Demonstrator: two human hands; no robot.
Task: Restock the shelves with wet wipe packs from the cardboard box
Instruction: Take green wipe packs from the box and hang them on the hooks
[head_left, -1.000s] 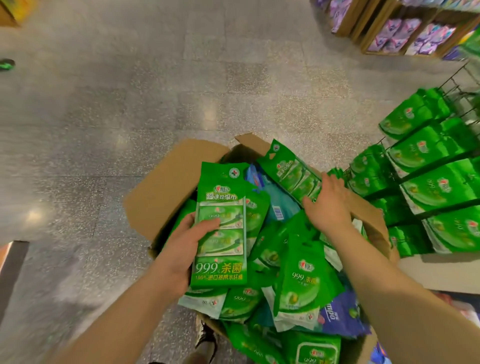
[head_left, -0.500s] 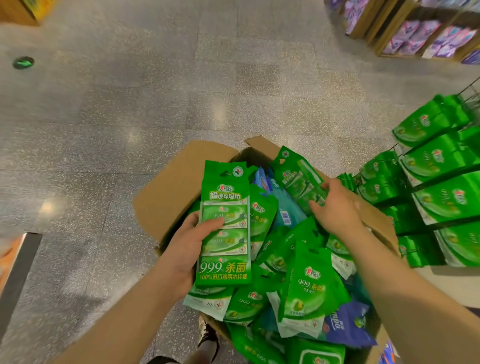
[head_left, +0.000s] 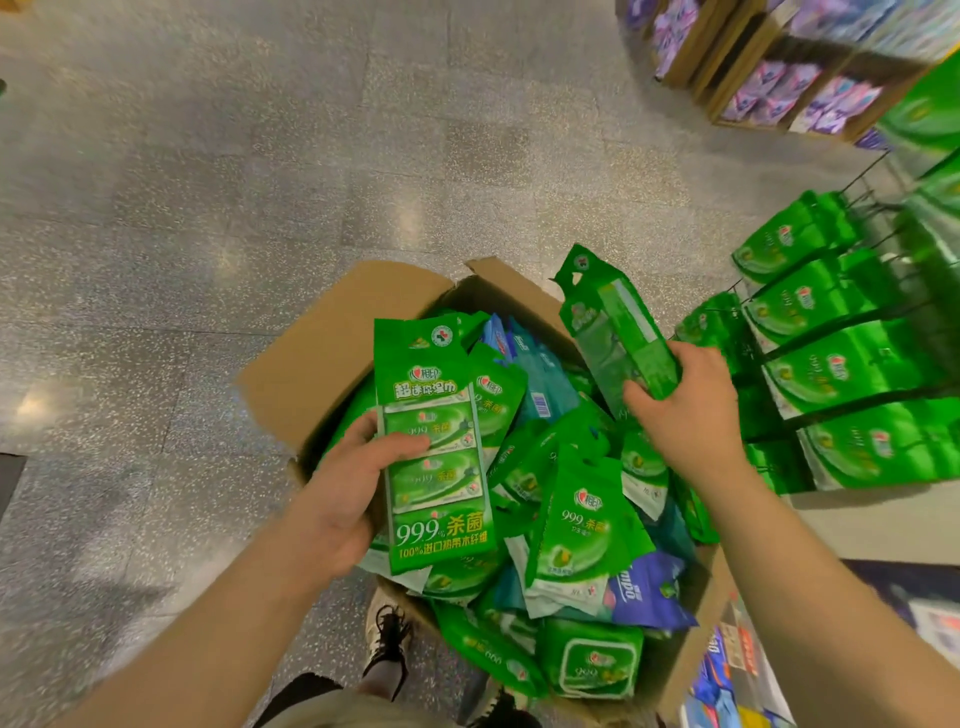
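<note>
Head view, looking down over an open cardboard box (head_left: 332, 358) on a speckled stone floor (head_left: 182, 208). Box heaped to the rim with green wet wipe packs (head_left: 576, 535), a few blue ones and one purple pack (head_left: 647, 590) mixed in near the right wall. Left hand (head_left: 345, 491) at the box's left edge, fingers behind and thumb across the front of a tall green multipack (head_left: 436, 452), gripped upright, print facing the camera, its lower end over the heap. Right hand (head_left: 685, 410) above the box's far right corner, fingers curled round the lower end of a second green pack (head_left: 613, 322), lifted off the heap and tilted, top leaning away to the left. Just right of the box, a wire shelf rack (head_left: 878, 171) with rows of green packs (head_left: 852, 364) hanging and stacked. Far upper right, wooden shelves (head_left: 727, 62) with purple and pink packets. Near the box's near edge, a dark laced shoe (head_left: 387, 639) on the floor.
</note>
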